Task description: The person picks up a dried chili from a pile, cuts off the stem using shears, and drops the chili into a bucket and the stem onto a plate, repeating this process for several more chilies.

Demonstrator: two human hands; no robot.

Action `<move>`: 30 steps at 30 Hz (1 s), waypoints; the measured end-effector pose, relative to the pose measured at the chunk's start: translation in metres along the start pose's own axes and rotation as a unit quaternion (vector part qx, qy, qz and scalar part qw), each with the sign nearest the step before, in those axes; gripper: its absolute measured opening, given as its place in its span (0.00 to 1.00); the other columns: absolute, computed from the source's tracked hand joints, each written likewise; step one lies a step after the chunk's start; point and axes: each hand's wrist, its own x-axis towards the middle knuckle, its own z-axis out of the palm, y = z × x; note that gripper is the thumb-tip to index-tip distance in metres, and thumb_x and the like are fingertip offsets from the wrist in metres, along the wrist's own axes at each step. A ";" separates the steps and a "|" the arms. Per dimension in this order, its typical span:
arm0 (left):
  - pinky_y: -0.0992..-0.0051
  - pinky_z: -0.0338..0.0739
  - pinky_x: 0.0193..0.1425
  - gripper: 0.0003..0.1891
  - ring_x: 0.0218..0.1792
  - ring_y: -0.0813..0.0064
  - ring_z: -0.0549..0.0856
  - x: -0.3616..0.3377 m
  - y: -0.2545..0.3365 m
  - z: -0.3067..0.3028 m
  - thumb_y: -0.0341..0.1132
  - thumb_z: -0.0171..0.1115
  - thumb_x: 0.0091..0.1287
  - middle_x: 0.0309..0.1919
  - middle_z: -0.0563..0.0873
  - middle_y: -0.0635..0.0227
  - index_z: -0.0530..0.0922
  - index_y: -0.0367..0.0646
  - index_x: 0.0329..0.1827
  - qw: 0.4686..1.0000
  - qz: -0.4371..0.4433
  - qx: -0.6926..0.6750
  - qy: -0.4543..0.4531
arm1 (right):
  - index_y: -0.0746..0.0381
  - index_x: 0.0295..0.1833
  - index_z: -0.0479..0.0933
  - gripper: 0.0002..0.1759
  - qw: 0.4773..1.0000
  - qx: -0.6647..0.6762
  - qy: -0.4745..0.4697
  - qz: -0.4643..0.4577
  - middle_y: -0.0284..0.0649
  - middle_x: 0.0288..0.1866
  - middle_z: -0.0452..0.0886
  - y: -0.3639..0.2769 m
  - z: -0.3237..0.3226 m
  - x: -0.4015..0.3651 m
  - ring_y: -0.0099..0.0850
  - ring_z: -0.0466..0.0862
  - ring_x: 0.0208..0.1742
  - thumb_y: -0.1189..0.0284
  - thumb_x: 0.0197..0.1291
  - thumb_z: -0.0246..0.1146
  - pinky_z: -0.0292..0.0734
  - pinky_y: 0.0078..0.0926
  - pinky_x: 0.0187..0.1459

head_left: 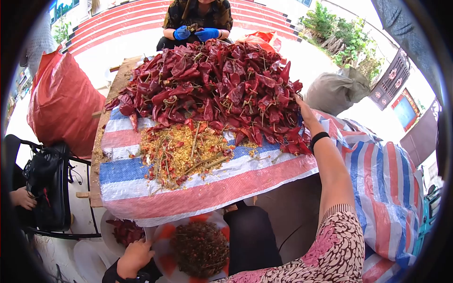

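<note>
A big heap of dried red chilies (203, 85) covers the far part of a striped sheet (226, 188) on a table. My right hand (306, 109) reaches to the heap's right edge, its fingers partly hidden against the chilies, so its grip is unclear. Yellow seeds and stem scraps (188, 148) lie in front of the heap. Low at the left, my left hand (136, 257) is beside a bowl of red chilies (126, 232) and the rim of a basin (163, 231) holding dark stems and scraps (200, 247). What its fingers hold, if anything, cannot be made out.
Across the table sits a person in blue gloves (206, 34). A red sack (61, 104) stands at the left, near a black chair (52, 188) and another person's hand (23, 198). A grey sack (332, 92) and striped sacks (382, 188) are at the right.
</note>
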 end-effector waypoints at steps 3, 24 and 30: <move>0.54 0.78 0.50 0.19 0.46 0.48 0.83 -0.006 0.004 -0.002 0.40 0.63 0.59 0.41 0.83 0.48 0.78 0.41 0.51 1.000 0.016 0.010 0.002 | 0.60 0.75 0.61 0.30 0.997 0.074 -0.034 0.002 0.39 0.76 0.62 -0.030 0.035 -0.024 0.30 0.62 0.74 0.56 0.73 0.46 0.53 0.28 0.73; 0.54 0.79 0.45 0.16 0.42 0.48 0.84 0.003 0.028 0.010 0.39 0.62 0.59 0.37 0.84 0.51 0.77 0.42 0.47 0.994 0.087 0.065 0.003 | 0.42 0.61 0.75 0.25 0.896 -0.380 0.031 -0.227 0.35 0.66 0.73 -0.090 0.185 -0.050 0.55 0.66 0.66 0.46 0.68 0.43 0.55 0.60 0.65; 0.54 0.78 0.48 0.18 0.44 0.46 0.83 0.021 0.040 0.008 0.39 0.61 0.61 0.39 0.84 0.47 0.77 0.40 0.52 0.995 0.064 0.063 -0.033 | 0.42 0.63 0.72 0.21 0.835 -0.490 -0.052 -0.245 0.36 0.64 0.71 -0.135 0.230 -0.022 0.53 0.68 0.65 0.52 0.68 0.47 0.58 0.73 0.62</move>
